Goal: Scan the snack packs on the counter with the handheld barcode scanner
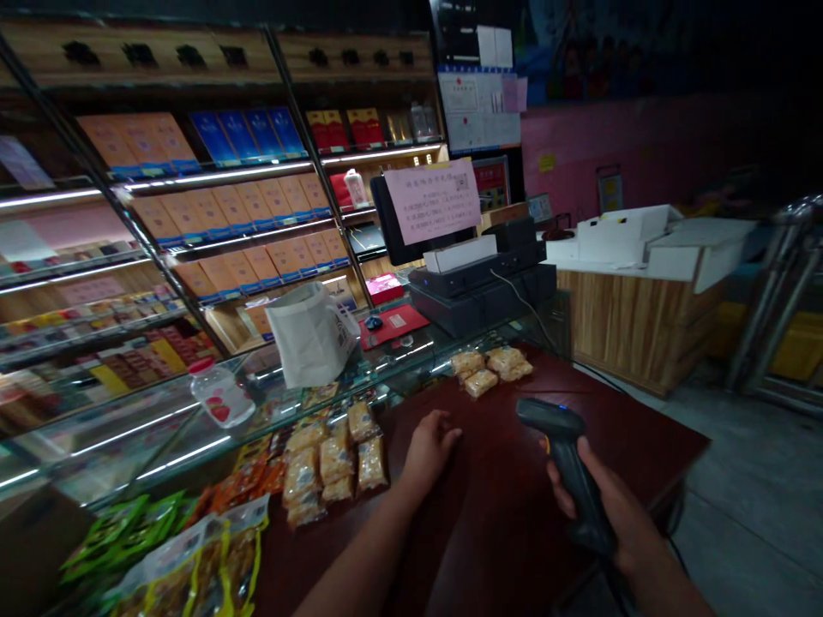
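My right hand (608, 493) is wrapped round the handle of a black barcode scanner (566, 454), held above the right part of a dark red tabletop (495, 480). The scanner's head points left. My left hand (432, 446) rests over the table's middle with nothing in it, its fingers loosely bent and apart. Just left of it lies a pile of wrapped pale snack packs (338, 454). Beyond both hands, near the table's back edge, is a smaller group of similar packs (492, 368).
Green packets (125, 531) and yellow-edged bags (206, 566) lie at the lower left. On the glass counter stand a red-lidded jar (222, 398) and a white bag (309, 334). A monitor (430, 206) with a paper sheet stands behind. A cable hangs from the scanner.
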The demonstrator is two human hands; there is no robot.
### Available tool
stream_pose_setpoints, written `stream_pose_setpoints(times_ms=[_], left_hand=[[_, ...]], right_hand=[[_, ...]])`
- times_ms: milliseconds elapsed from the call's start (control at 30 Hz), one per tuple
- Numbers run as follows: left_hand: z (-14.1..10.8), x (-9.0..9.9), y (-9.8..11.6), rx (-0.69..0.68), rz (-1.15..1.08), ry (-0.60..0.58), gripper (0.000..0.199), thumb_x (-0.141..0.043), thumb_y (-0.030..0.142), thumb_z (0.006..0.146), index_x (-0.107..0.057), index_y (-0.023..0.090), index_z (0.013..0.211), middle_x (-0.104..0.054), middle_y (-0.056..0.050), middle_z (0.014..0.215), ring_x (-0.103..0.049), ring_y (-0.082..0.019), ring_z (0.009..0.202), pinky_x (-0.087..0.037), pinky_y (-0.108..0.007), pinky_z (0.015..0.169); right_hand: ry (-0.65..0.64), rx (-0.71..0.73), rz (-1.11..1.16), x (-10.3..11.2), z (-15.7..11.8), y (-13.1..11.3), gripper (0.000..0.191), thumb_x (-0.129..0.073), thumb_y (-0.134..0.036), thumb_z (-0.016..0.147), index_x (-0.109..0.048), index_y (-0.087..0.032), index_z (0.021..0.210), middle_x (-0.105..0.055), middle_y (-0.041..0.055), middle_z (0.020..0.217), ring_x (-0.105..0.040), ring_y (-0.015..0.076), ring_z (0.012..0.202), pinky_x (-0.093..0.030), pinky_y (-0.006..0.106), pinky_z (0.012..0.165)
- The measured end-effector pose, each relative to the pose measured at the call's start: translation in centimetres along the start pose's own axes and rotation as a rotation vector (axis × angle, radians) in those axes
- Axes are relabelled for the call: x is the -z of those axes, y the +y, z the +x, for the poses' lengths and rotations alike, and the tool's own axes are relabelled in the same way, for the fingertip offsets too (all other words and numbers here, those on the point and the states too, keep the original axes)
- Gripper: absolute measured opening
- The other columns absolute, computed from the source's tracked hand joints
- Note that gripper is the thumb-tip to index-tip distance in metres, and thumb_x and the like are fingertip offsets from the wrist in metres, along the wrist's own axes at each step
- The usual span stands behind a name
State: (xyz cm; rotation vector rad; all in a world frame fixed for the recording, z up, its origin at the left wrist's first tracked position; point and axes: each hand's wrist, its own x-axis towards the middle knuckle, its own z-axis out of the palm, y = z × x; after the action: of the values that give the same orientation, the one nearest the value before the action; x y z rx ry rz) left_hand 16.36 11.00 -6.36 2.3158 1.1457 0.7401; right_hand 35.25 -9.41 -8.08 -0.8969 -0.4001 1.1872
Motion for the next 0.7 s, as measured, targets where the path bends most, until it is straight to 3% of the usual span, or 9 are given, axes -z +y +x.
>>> stream_pose_setpoints(times_ms=[167,300,433,533,700], left_hand=[[5.8,-4.9,1.7,0.166,-0.044,0.121,0.054,-0.076,0.03,0.076,-0.057,0.012,0.123,-0.062,-0.013,0.115,-0.064,-0.02,0.097,-0.048,-0.03,0.089],[7.8,-6.7,3.2,0.304,0.056,0.15,0.054,-0.076,0.041,0.075,-0.058,0.016,0.119,-0.059,-0.015,0.122,-0.058,-0.029,0.116,-0.044,-0.037,0.097],[7.9,-6.5,3.4,0.36,-0.023,0.144,0.036,-0.076,0.029,0.075,-0.059,0.02,0.105,-0.06,-0.011,0.118,-0.059,-0.028,0.117,-0.043,-0.037,0.098],[7.0,-5.4,2.7,0.373,-0.161,0.13,0.038,-0.077,0.022,0.074,-0.051,0.02,0.102,-0.064,-0.008,0.107,-0.064,-0.023,0.107,-0.047,-0.033,0.092],[2.5,-2.7,0.9,0.455,-0.476,0.087,0.037,-0.065,0.016,0.085,-0.035,0.022,0.105,-0.066,-0.004,0.096,-0.072,-0.015,0.076,-0.056,-0.03,0.074]], right_hand=[[0.031,0.032,0.01,0.2,0.9,0.4,0.055,-0.058,-0.07,0.085,-0.069,-0.018,0.096,-0.068,-0.0002,0.064,-0.05,0.0097,0.044,-0.038,0.021,0.043],[0.06,0.063,-0.029,-0.2,0.6,0.6,0.056,-0.055,-0.069,0.087,-0.067,-0.017,0.104,-0.067,-0.0003,0.063,-0.051,0.0105,0.045,-0.037,0.021,0.044],[0.08,0.09,-0.091,-0.7,0.1,0.2,0.059,-0.057,-0.07,0.085,-0.067,-0.015,0.104,-0.067,0.0007,0.064,-0.05,0.0114,0.046,-0.037,0.022,0.044],[0.077,0.085,-0.108,-0.9,-0.1,-0.2,0.061,-0.054,-0.07,0.087,-0.067,-0.013,0.107,-0.065,-0.0004,0.059,-0.05,0.0118,0.046,-0.037,0.022,0.044],[0.063,0.058,-0.109,-0.8,-0.2,-0.2,0.061,-0.054,-0.071,0.086,-0.068,-0.015,0.105,-0.063,-0.0014,0.055,-0.05,0.0116,0.045,-0.036,0.02,0.043]])
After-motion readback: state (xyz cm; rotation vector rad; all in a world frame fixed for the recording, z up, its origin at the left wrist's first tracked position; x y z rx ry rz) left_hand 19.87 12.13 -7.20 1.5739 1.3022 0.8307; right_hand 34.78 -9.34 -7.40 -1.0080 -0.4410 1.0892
